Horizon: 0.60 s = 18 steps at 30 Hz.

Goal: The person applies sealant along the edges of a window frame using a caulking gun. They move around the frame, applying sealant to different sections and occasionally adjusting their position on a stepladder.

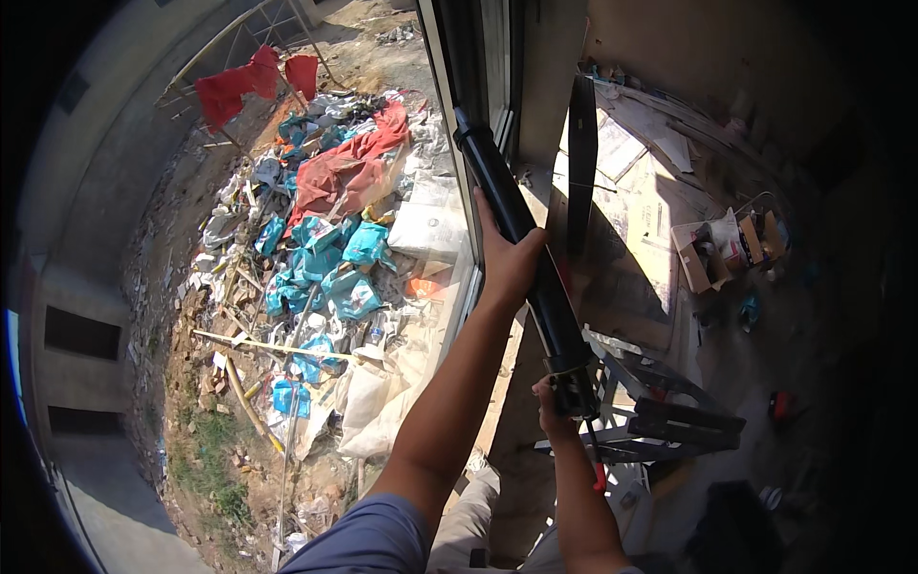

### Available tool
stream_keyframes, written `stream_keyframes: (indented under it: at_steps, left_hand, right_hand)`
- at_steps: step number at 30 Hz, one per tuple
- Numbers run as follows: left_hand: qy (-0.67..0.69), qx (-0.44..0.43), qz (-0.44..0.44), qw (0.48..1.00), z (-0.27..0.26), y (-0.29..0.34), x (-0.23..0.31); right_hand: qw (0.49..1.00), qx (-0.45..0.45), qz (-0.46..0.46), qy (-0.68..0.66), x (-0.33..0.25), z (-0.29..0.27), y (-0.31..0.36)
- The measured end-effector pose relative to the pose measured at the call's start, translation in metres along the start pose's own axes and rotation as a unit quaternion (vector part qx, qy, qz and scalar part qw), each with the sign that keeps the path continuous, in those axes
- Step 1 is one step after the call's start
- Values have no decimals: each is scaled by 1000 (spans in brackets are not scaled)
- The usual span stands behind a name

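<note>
A long black caulking gun (555, 325) slants across the middle, its nozzle (462, 119) up at the dark window frame (469, 57). Whether the tip touches the frame, I cannot tell. My left hand (509, 266) is wrapped round the barrel near its middle, thumb across the top. Lower down, my right hand (549, 407) grips the gun's rear end, its fingers partly hidden by the gun. Behind that end a thin rod with a red tip (600, 476) sticks out.
Beyond the glass on the left lies a rubbish heap with teal bags (316, 251) and red cloth (344, 172). Inside, a stepladder (669, 411) stands close by my right arm. Farther right are an open cardboard box (698, 256) and a red-and-black object (782, 406) on the floor.
</note>
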<state>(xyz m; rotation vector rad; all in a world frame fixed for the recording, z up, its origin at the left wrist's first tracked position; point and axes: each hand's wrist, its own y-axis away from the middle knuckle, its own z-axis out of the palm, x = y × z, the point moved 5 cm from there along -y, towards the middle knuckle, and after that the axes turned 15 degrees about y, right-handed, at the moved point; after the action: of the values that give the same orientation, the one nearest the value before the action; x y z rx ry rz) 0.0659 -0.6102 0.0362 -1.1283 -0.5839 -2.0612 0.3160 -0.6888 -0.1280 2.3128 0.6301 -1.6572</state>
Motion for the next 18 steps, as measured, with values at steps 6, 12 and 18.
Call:
stream_keyframes:
  at_steps: [6, 12, 18]
  left_hand:
    - [1, 3, 34, 999, -26, -5, -53]
    - [-22, -5, -22, 999, -44, 1, -85]
    - [-4, -10, 20, 1000, -71, -2, -129]
  right_hand:
    - [993, 19, -32, 110, 84, 25, 14]
    - [991, -2, -17, 132, 155, 40, 27]
    - [997, 55, -20, 56, 200, 55, 33]
